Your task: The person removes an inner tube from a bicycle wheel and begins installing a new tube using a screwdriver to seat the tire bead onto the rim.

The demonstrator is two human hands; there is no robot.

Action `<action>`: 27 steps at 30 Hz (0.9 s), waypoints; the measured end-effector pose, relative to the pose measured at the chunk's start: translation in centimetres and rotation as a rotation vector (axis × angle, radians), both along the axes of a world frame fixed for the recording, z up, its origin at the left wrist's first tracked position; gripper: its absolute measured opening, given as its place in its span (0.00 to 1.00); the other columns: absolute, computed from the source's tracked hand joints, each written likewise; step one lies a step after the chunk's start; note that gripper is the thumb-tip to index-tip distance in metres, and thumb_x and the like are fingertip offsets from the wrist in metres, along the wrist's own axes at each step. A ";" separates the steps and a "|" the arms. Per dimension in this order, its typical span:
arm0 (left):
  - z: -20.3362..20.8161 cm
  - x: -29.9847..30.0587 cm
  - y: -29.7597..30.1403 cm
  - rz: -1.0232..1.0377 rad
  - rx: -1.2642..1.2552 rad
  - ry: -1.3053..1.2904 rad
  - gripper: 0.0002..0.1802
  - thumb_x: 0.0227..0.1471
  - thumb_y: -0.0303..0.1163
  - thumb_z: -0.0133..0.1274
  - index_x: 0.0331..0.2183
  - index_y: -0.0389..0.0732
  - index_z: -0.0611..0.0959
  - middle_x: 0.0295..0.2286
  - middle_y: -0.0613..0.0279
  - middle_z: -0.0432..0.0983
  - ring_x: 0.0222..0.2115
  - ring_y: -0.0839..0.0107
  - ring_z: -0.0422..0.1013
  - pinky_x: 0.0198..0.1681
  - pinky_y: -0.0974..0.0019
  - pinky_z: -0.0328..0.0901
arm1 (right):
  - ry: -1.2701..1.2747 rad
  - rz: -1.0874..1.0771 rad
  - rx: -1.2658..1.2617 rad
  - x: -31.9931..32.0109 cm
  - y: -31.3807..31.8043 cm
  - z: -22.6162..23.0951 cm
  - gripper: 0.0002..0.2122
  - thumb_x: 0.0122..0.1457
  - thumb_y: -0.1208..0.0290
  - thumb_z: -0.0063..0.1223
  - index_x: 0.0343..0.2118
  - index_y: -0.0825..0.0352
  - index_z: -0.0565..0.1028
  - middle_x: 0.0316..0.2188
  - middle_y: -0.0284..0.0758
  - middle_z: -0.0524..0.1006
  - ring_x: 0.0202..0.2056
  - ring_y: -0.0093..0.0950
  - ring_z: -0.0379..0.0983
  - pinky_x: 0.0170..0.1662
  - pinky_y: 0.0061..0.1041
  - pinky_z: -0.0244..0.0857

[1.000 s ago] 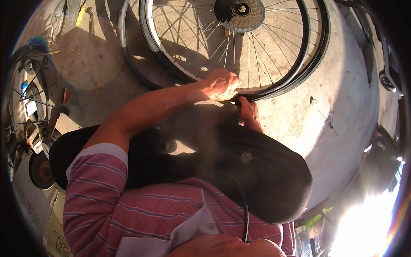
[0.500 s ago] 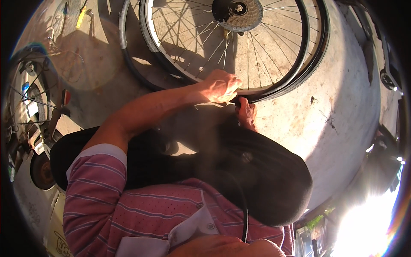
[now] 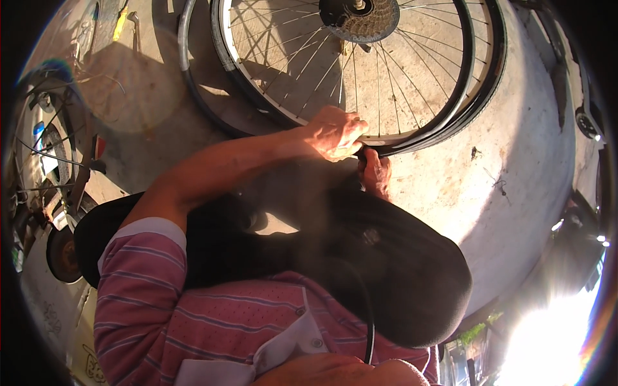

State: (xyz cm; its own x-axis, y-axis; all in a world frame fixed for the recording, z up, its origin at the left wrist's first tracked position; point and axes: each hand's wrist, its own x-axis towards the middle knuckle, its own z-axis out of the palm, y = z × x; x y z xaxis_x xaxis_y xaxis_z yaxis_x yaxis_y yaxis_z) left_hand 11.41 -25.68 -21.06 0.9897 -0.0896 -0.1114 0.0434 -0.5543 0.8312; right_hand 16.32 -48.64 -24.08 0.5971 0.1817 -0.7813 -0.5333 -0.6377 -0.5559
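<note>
A spoked bicycle wheel (image 3: 387, 139) lies in front of me, with a dark toothed sprocket cluster (image 3: 362, 22) at its hub. The black tire (image 3: 479, 106) runs around the pale rim. My left hand (image 3: 336, 134) is closed at the near edge of the rim, knuckles up, gripping the tire. Just below and to the right, my right hand (image 3: 376, 172) is also closed on the tire, its thumb side against it; my knee hides the wrist. A thin black loop like an inner tube (image 3: 185, 48) shows beyond the wheel's left side. The fingertips are partly hidden.
Hand tools, one a yellow-handled tool (image 3: 120, 24), lie on the concrete floor (image 3: 444, 186) at the far left. Bicycle parts and a small round wheel (image 3: 63, 255) crowd the left side. A crank-like part (image 3: 587, 122) is at the far right. Strong sunlight glares at lower right.
The wheel's right side and hub have shifted slightly, the rim reaching farther right. Both hands have moved a little to the right and keep their hold at the near edge.
</note>
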 end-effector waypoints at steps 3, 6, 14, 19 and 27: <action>1.0 0.3 0.0 0.001 0.082 -0.054 0.16 0.52 0.40 0.62 0.36 0.39 0.80 0.30 0.51 0.77 0.30 0.48 0.77 0.31 0.49 0.71 | -0.179 0.299 -0.033 -0.2 -2.1 -2.4 0.10 0.61 0.63 0.52 0.30 0.62 0.81 0.22 0.49 0.79 0.23 0.43 0.76 0.30 0.43 0.69; 1.6 0.5 -0.1 0.007 0.081 -0.025 0.15 0.51 0.39 0.63 0.36 0.39 0.80 0.30 0.52 0.76 0.29 0.49 0.77 0.31 0.49 0.71 | -0.205 0.300 -0.054 -0.3 -1.5 -1.7 0.15 0.62 0.59 0.49 0.26 0.63 0.81 0.20 0.50 0.79 0.22 0.43 0.75 0.30 0.44 0.67; 0.7 0.2 0.2 -0.038 0.095 -0.076 0.14 0.51 0.35 0.64 0.38 0.41 0.80 0.31 0.56 0.74 0.26 0.53 0.75 0.28 0.52 0.70 | 0.069 -0.071 -0.047 0.2 1.7 1.7 0.20 0.62 0.57 0.52 0.16 0.65 0.74 0.12 0.28 0.69 0.13 0.21 0.61 0.17 0.25 0.52; 0.4 0.4 0.3 -0.048 0.089 -0.135 0.15 0.51 0.35 0.64 0.40 0.42 0.80 0.31 0.57 0.73 0.25 0.54 0.74 0.27 0.53 0.69 | 0.070 -0.044 -0.104 0.1 1.0 0.7 0.21 0.62 0.56 0.52 0.16 0.65 0.74 0.12 0.29 0.69 0.13 0.22 0.61 0.18 0.25 0.53; 0.4 0.4 0.2 0.001 0.019 -0.046 0.18 0.46 0.31 0.64 0.42 0.41 0.81 0.33 0.56 0.74 0.27 0.53 0.76 0.29 0.51 0.70 | -0.016 0.144 -0.192 1.7 3.0 4.4 0.23 0.60 0.56 0.52 0.20 0.76 0.77 0.15 0.44 0.76 0.20 0.34 0.73 0.29 0.37 0.66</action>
State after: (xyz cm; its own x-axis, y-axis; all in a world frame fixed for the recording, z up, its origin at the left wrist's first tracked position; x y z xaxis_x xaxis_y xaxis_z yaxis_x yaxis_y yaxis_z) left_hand 11.77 -25.44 -20.70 0.9939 -0.0874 -0.0677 0.0058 -0.5700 0.8216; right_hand 17.98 -45.60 -19.70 0.5883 0.1148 -0.8005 -0.4211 -0.8015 -0.4245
